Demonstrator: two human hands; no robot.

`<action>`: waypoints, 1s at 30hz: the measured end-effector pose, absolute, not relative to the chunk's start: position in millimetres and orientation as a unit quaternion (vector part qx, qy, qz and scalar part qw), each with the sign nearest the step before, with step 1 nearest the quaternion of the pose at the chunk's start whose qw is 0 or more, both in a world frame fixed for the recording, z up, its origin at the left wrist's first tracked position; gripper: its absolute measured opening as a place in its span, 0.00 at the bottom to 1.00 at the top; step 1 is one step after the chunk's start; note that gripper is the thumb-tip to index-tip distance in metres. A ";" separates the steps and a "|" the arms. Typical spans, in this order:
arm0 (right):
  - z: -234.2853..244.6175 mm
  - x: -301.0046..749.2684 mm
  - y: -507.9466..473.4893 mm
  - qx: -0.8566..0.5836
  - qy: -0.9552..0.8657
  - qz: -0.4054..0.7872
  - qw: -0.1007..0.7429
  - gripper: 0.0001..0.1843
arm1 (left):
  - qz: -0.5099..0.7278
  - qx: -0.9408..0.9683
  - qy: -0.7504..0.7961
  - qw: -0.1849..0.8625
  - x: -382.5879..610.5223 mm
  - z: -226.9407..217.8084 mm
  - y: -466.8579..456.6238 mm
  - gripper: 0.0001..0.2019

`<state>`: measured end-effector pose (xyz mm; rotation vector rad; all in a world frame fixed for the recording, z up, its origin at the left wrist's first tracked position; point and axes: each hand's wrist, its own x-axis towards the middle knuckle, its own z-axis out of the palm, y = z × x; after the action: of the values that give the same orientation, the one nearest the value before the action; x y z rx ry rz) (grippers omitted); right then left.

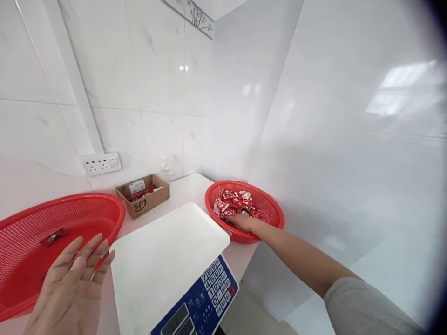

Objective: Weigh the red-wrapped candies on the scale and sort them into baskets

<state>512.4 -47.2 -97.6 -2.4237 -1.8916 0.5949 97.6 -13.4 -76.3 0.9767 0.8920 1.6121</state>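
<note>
Right hand [240, 222] was down among red packets [240, 201] inside the far right basket [272, 211], couldn't tell grip, while left hand [75, 288] was spread wide, near left, beside scale [167, 260].

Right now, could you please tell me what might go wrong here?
The right red basket appears to overhang the edge of the table; pressure from the right hand might tip it. Small packets could spill if that hand pulls out quickly. The left hand looks close to the scale and might knock it.
</note>
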 end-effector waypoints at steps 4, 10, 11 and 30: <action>-87.7 518.5 -46.4 -0.776 -0.606 0.170 0.023 0.18 | 0.674 0.363 0.345 0.544 102.1 -70.8 -20.2 0.17; -66.1 535.8 -42.7 -0.812 -0.570 0.117 0.049 0.14 | 0.658 0.359 0.348 0.564 109.7 -55.7 -30.8 0.14; -62.8 538.0 -41.6 -0.815 -0.566 0.114 0.050 0.15 | 0.659 0.362 0.347 0.561 110.3 -55.2 -31.7 0.14; -86.0 505.9 -49.8 -0.796 -0.578 0.164 0.073 0.13 | 0.592 0.467 0.331 0.567 113.0 -60.6 -45.2 0.15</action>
<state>505.9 -49.8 -86.0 -2.3900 -1.7365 0.4929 113.0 -45.2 -60.6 1.0988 0.7779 1.3919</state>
